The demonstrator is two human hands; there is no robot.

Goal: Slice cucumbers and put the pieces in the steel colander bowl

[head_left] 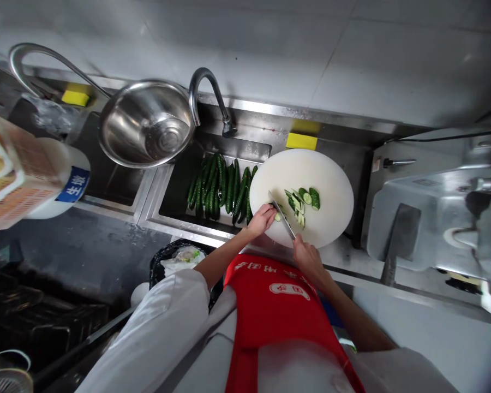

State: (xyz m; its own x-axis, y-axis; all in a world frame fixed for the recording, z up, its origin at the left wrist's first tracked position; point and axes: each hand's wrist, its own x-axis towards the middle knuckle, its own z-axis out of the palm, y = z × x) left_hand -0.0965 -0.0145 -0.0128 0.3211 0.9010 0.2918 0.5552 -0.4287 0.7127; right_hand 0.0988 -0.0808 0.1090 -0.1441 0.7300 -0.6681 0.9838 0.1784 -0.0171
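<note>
My right hand (306, 256) is closed round the handle of a kitchen knife (285, 222). Its blade points up and to the left over the round white cutting board (331, 218). Just left of the blade, my left hand (262, 219) is closed with bent fingers on a cucumber piece (277, 216), most of which the fingers and blade hide. Cut cucumber slices (298, 203) lie loose at the middle of the board, beside a darker-skinned cucumber chunk (315, 198). Several whole cucumbers (216, 185) fill the sink left of the board.
A large steel bowl (147, 125) rests over the sinks, close to a curved faucet (208, 82). Yellow blocks (301, 141) stand along the wall. On the right, a broad-bladed cleaver (403, 232) lies on a metal machine (433, 202). A black-lined bin (175, 254) stands below the counter; a plastic basket (28, 180) is at left.
</note>
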